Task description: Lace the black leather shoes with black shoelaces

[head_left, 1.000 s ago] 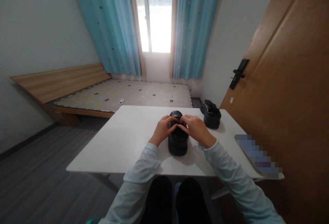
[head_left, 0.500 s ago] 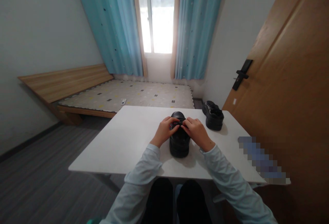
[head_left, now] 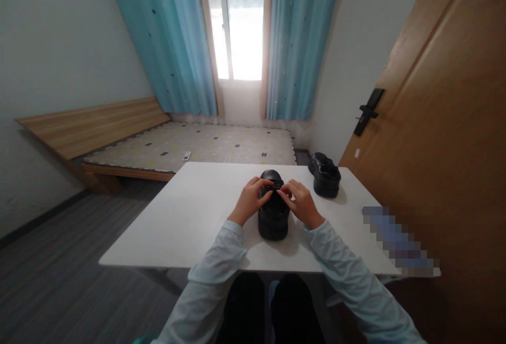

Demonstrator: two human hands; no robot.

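A black lace-up shoe stands on the white table in front of me, its toe pointing away and its heel toward me. My left hand is at the left side of the shoe's opening, thumb and fingers pinched on the black shoelace. From the right, my right hand pinches the lace too, fingertips close to those of the left. The lace's exact shape is hard to make out against the dark shoe. A matching black shoe stands at the table's back right.
A blurred-out bluish item lies along the table's right edge. Beyond the table is a low bed with a small white object on it. A wooden door rises at the right, and blue curtains flank the window.
The view has shifted slightly. Both hands stay at the laces; the right fingertips have moved a little apart from the left ones. The shoes have not visibly moved on the table.
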